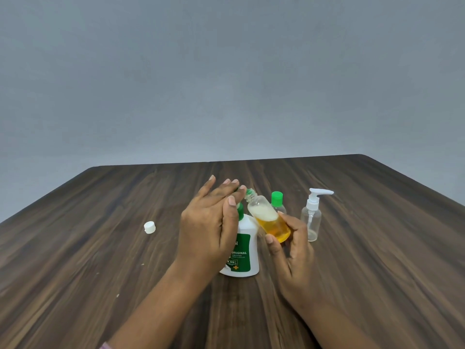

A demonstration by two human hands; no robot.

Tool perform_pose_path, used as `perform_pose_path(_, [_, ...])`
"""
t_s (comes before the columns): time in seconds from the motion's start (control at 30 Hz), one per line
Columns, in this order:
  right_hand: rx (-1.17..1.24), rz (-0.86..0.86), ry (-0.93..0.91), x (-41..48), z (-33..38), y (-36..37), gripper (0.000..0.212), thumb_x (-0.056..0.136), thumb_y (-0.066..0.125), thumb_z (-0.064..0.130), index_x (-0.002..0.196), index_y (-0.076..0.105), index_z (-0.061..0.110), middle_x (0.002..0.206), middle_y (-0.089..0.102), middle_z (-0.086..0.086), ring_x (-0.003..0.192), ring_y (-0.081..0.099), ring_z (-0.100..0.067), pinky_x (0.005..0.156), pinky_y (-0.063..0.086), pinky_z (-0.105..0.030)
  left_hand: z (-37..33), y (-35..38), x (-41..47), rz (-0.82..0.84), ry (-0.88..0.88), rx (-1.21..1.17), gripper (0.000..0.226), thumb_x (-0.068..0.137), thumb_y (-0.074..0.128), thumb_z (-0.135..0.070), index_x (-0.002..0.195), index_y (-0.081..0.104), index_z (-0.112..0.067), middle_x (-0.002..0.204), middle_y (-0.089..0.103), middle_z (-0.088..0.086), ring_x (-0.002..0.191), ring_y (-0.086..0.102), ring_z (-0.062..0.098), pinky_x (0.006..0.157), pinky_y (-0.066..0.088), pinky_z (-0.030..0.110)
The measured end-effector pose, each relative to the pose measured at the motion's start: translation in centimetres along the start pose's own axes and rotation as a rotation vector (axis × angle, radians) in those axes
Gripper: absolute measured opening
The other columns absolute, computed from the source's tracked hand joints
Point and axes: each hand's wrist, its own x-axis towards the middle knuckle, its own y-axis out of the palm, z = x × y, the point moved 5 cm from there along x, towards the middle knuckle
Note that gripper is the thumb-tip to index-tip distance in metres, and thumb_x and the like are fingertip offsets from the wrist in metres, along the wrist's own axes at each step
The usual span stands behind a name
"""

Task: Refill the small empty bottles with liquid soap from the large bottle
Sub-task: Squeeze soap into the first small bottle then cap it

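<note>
The large white soap bottle (245, 250) with a green label stands mid-table. Its green pump head (249, 191) peeks out under the fingertips of my left hand (211, 222), which lies flat over it with fingers stretched out, not gripping. My right hand (289, 250) holds a small clear bottle (269, 219), uncapped and tilted left, with its neck right at the pump spout. That bottle holds orange soap topped with white foam. Behind it stands a small clear bottle with a green cap (277, 201).
A clear empty bottle with a white pump top (312, 220) stands to the right of my hands. A loose white cap (149, 227) lies on the dark wooden table (100, 260) to the left. A grey wall rises behind the table's far edge.
</note>
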Motion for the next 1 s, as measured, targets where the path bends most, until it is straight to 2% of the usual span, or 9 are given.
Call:
perform_pose_path(0.1, [0.0,-0.009,-0.011,0.0,0.0,-0.1,0.03,0.094,0.049,0.041,0.121,0.044,0.029,0.095,0.059,0.013,0.077,0.06,-0.005,0.063,0.045,-0.009,0.1,0.3,-0.5,-0.006,-0.011,0.007,0.044,0.097,0.031,-0.015,0.105,0.072,0.0,0.109,0.07,0.009,0.112,0.062,0.017,0.106,0.041,0.036])
perform_pose_path(0.2, [-0.017,-0.018,-0.021,0.0,0.1,-0.3,0.027,0.096,0.044,0.051,0.12,0.043,0.041,0.089,0.058,0.011,0.072,0.059,-0.008,0.06,0.045,-0.013,0.5,0.3,-1.1,0.003,-0.019,-0.017,0.044,0.098,0.03,-0.015,0.107,0.071,-0.001,0.111,0.069,0.009,0.113,0.062,0.018,0.107,0.041,0.037])
perform_pose_path(0.4, [-0.026,-0.008,-0.023,0.0,0.3,-0.2,0.026,0.095,0.046,0.048,0.12,0.041,0.046,0.095,0.059,0.014,0.077,0.06,-0.006,0.061,0.046,-0.012,0.3,0.3,-1.0,0.01,-0.022,-0.021,0.043,0.098,0.031,-0.014,0.11,0.07,-0.001,0.114,0.068,0.008,0.117,0.059,0.016,0.108,0.04,0.036])
perform_pose_path(0.57, [-0.018,-0.009,-0.004,0.0,0.2,-0.1,0.031,0.092,0.05,0.036,0.121,0.043,0.033,0.093,0.059,0.019,0.078,0.06,-0.003,0.064,0.043,-0.007,0.0,-0.1,0.1,0.019,-0.014,-0.007,0.042,0.097,0.033,-0.014,0.105,0.072,-0.002,0.109,0.07,0.007,0.112,0.06,0.011,0.107,0.039,0.032])
perform_pose_path(0.7, [-0.008,-0.009,-0.005,0.1,0.2,-0.1,0.03,0.091,0.05,0.034,0.121,0.043,0.03,0.093,0.059,0.021,0.078,0.06,-0.002,0.064,0.043,-0.006,0.0,0.0,0.2,0.028,-0.004,-0.006,0.042,0.097,0.033,-0.014,0.106,0.072,-0.002,0.11,0.07,0.007,0.113,0.06,0.012,0.106,0.04,0.034])
perform_pose_path(1.0, [-0.026,-0.006,-0.019,-0.1,-0.1,-0.2,0.027,0.092,0.05,0.036,0.118,0.044,0.03,0.091,0.058,0.012,0.075,0.058,-0.006,0.062,0.042,-0.008,0.7,0.3,-1.2,0.005,-0.074,-0.068,0.044,0.098,0.031,-0.016,0.108,0.071,-0.002,0.111,0.069,0.009,0.114,0.062,0.017,0.104,0.044,0.04])
